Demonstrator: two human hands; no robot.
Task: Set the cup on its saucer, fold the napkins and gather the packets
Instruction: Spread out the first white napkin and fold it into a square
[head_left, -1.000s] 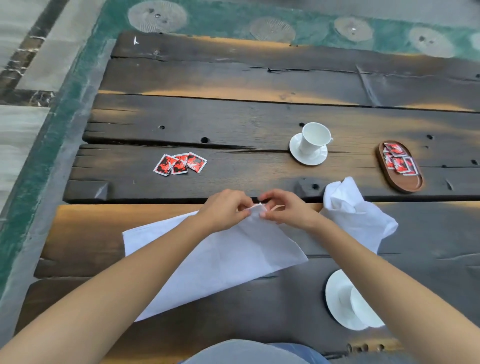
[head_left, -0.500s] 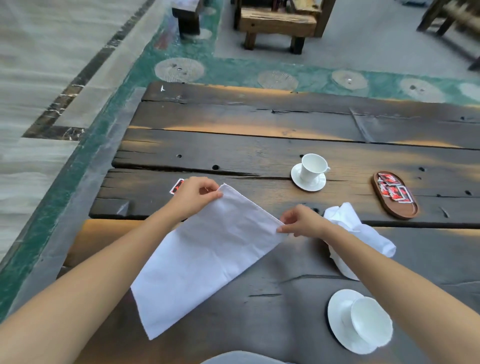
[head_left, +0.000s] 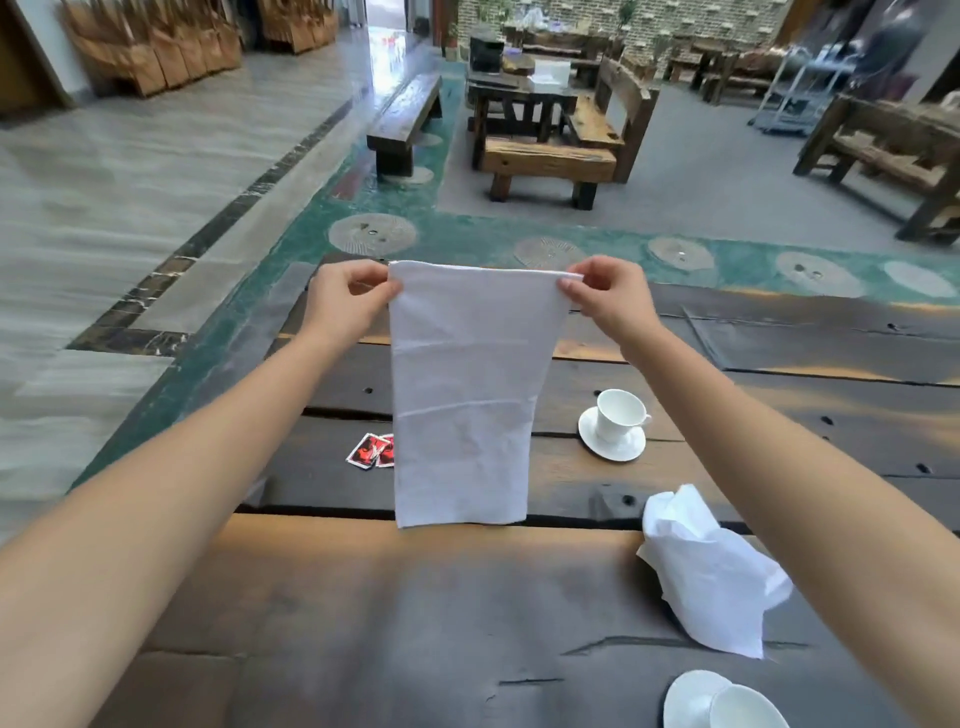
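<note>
The left hand (head_left: 348, 301) and the right hand (head_left: 605, 301) hold a white napkin (head_left: 462, 405) up in the air over the worktop (head_left: 363, 597). Each hand pinches 1 top corner between thumb and fingers. The napkin hangs straight down between the 2 hands in a long flat strip. Its bottom edge is low over the wood, but I cannot tell if it touches.

The napkin is soft and very light. It bends any way you move it and it cannot break. Faint crease lines run across it. The corners look like the best place to hold, because then the edges line up. A loose pinch could let a layer slip, and the fold would go crooked.

A crumpled napkin (head_left: 711, 577) lies in a heap on the worktop under the right arm, well apart from both hands. Some red packets (head_left: 371, 451) lie flat on the wood, partly hidden behind the hanging napkin. They are thin and small, so fingertips at the edges should lift them.

A white cup (head_left: 618, 415) stands upright on its saucer (head_left: 610, 449), past the hanging napkin on the right. It is hard and could crack. A near cup (head_left: 748, 709) and near saucer (head_left: 685, 696) show at the bottom right, cut off by the edge.
</note>
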